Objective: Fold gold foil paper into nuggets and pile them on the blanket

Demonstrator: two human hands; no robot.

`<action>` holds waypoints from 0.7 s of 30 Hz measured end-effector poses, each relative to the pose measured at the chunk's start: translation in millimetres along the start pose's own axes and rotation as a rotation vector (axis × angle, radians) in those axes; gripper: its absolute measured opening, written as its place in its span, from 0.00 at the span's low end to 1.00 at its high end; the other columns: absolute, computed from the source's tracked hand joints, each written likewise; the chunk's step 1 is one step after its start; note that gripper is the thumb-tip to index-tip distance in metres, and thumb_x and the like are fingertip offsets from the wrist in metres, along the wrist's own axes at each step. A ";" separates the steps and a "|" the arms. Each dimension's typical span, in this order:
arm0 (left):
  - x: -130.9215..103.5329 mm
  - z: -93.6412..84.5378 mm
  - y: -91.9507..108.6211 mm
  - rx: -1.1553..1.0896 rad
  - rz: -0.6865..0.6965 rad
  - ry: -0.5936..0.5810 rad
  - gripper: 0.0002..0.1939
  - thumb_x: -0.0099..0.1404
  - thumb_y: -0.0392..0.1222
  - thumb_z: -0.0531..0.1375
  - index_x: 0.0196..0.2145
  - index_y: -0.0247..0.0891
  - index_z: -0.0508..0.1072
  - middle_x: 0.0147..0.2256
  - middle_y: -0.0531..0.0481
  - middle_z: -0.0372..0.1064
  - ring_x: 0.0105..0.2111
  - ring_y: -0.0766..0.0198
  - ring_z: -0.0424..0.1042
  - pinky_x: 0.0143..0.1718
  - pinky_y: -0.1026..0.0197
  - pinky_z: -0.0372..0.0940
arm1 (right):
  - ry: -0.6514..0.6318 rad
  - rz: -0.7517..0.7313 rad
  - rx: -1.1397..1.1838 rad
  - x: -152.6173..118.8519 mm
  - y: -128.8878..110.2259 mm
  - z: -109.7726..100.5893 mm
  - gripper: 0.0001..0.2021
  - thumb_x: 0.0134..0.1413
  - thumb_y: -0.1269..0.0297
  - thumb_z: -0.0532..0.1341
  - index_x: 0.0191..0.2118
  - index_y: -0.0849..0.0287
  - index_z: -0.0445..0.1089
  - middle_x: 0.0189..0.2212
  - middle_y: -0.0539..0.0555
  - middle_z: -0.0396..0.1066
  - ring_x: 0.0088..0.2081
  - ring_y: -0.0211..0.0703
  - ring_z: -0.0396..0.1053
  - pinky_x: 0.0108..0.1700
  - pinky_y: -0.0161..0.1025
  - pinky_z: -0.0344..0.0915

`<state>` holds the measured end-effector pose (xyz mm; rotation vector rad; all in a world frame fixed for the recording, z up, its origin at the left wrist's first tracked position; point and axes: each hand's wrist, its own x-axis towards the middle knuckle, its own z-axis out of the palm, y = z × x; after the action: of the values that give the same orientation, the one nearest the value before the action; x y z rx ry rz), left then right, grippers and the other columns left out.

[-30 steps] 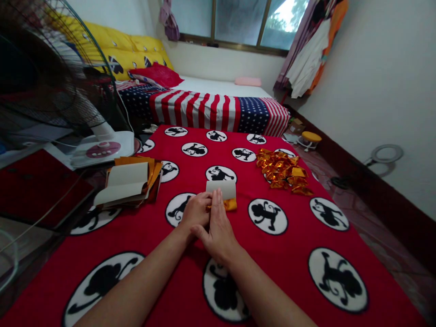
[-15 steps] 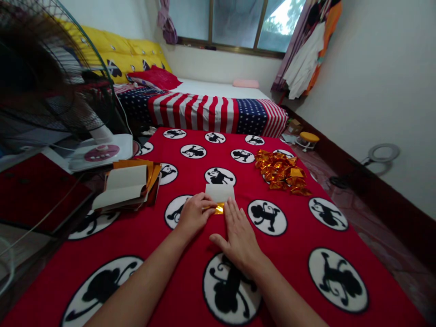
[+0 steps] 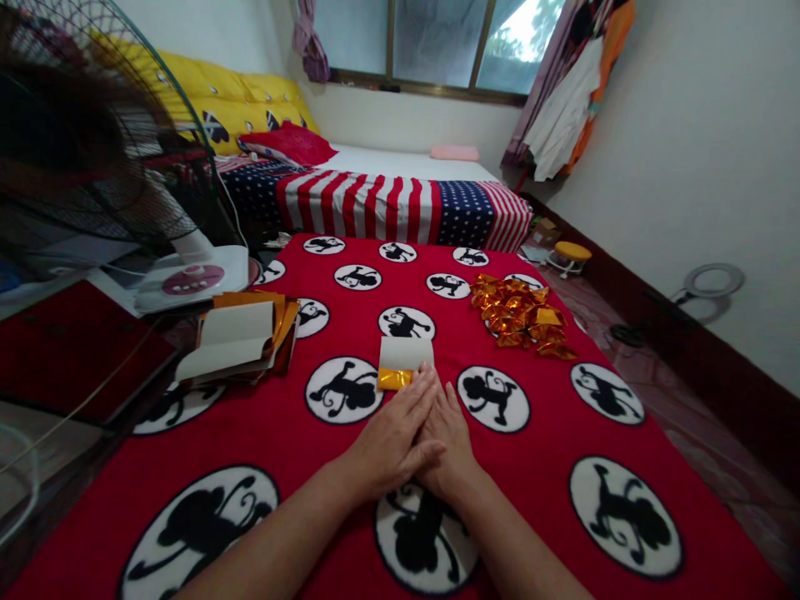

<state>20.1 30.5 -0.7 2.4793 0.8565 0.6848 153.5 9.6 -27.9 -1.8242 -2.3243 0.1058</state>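
A small sheet of foil paper (image 3: 406,352), pale on its upper face, lies on the red cloth in front of me. Its near edge is folded over and shows a shiny gold strip (image 3: 393,379). My left hand (image 3: 397,433) lies flat across the fingers of my right hand, fingers outstretched, with the fingertips at the right end of the strip. Underneath, my right hand (image 3: 453,442) is also stretched out, its fingertips by the sheet's lower right corner. The right fingers are partly hidden by the left.
A pile of folded gold foil pieces (image 3: 522,317) sits at the right. On the left lies a stack of foil paper sheets (image 3: 234,342), beside a fan base (image 3: 193,279). The red cloth (image 3: 337,533) has monkey prints. A bed (image 3: 375,200) stands beyond.
My left hand has moved right, from the left end of the folded strip onto my right hand. The gold strip is now more exposed at its left end.
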 end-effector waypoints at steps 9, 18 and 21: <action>-10.9 -4.3 -17.3 0.253 -0.178 -0.163 0.41 0.67 0.61 0.48 0.67 0.31 0.45 0.68 0.37 0.40 0.68 0.54 0.42 0.66 0.48 0.46 | -0.022 0.028 0.000 1.1 -2.5 -8.6 0.40 0.57 0.53 0.53 0.69 0.70 0.42 0.69 0.63 0.31 0.69 0.52 0.31 0.67 0.54 0.36; -17.2 -14.2 -29.9 0.362 -0.249 -0.153 0.32 0.71 0.56 0.45 0.66 0.35 0.52 0.67 0.43 0.44 0.67 0.57 0.46 0.66 0.48 0.46 | 0.044 0.196 0.012 -2.1 0.4 -6.5 0.39 0.59 0.50 0.53 0.67 0.74 0.46 0.68 0.66 0.35 0.69 0.55 0.33 0.67 0.57 0.35; -17.0 -10.5 -29.5 0.385 -0.262 -0.144 0.31 0.70 0.52 0.48 0.65 0.36 0.53 0.67 0.44 0.44 0.67 0.56 0.47 0.65 0.47 0.47 | 0.146 0.307 0.022 -2.1 0.0 -11.1 0.36 0.62 0.54 0.50 0.67 0.77 0.46 0.68 0.70 0.37 0.69 0.58 0.33 0.65 0.61 0.37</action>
<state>-10.8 43.0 -13.5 2.6308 1.3288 0.2648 156.1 7.0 -17.3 -2.0883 -1.9274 0.0381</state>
